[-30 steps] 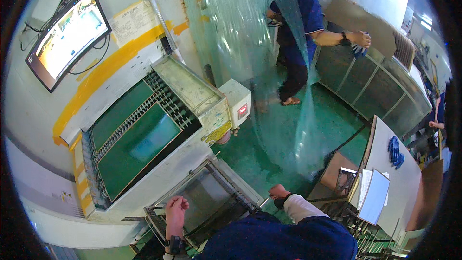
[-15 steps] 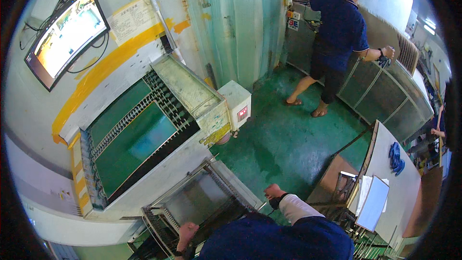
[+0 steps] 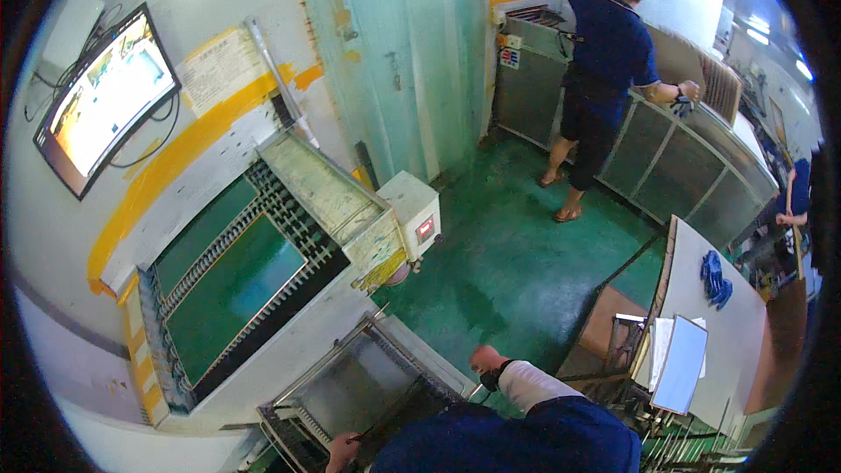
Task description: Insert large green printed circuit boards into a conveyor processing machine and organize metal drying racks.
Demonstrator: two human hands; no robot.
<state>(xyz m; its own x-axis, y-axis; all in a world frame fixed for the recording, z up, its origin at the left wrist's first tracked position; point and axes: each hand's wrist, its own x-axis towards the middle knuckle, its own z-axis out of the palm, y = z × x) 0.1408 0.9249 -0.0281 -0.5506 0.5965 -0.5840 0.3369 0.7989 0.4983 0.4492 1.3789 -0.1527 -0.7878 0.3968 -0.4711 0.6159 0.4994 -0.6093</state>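
Note:
My left hand (image 3: 342, 448) is low in the view, curled at the near left side of a metal rack (image 3: 298, 392) with slotted, comb-like edges. A thin dark edge runs from its fingertips, but I cannot make out what it grips. My right hand (image 3: 486, 359), with a dark band at the wrist and a pale sleeve, is closed beyond the rack's right corner. Whether anything is inside that fist is hidden. A greyish sheet-like surface (image 3: 363, 377) shows within the rack, partly covered by my dark blue clothing.
A roller conveyor machine (image 3: 324, 201) carries a green panel (image 3: 236, 289) on the left. A wall monitor (image 3: 109, 96) hangs above. Another person (image 3: 604, 61) stands at a grey cabinet (image 3: 648, 149). Blue gloves (image 3: 716, 280) and a white board (image 3: 680, 363) lie on a right-hand table (image 3: 745, 342).
The view has shifted, so most surroundings sit further left and lower. My left hand has dropped toward the lower edge, beside the rack. My right hand stays closed, slightly further left.

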